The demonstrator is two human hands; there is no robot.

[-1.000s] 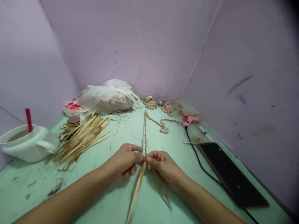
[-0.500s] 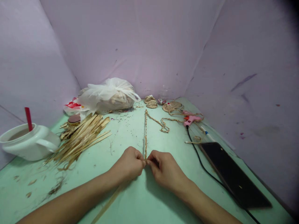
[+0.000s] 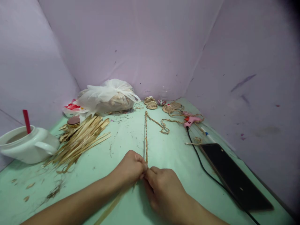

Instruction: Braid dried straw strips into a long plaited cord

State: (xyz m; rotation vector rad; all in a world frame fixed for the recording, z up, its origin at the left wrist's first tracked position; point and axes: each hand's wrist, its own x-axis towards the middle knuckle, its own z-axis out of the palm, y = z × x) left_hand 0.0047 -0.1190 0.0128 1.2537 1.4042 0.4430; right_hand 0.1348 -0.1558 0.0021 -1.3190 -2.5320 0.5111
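A thin braided cord (image 3: 146,143) of tan dried fibre runs straight away from me along the table. At its near end my left hand (image 3: 133,167) is closed in a pinch on the braid. My right hand (image 3: 161,187) touches it from the right, thumb and fingers pressed together at the braid's loose strands, which the fingers mostly hide. One flat fibre strip (image 3: 109,207) trails out below my left wrist toward the near edge. Beyond the far bend, the cord's slack part (image 3: 165,128) winds rightward.
Left are a pile of dried fibre strips (image 3: 82,140), a white pot (image 3: 39,145) and a tied plastic bag (image 3: 107,97). Right are a pink glue gun (image 3: 192,121) with its black cord (image 3: 203,167) and a dark phone-like slab (image 3: 234,178). Coiled woven discs (image 3: 172,107) lie at the back.
My right hand has moved down and turned, with its knuckles now upward, just below my left fingers. My left hand has shifted slightly nearer, still at the braid's end.
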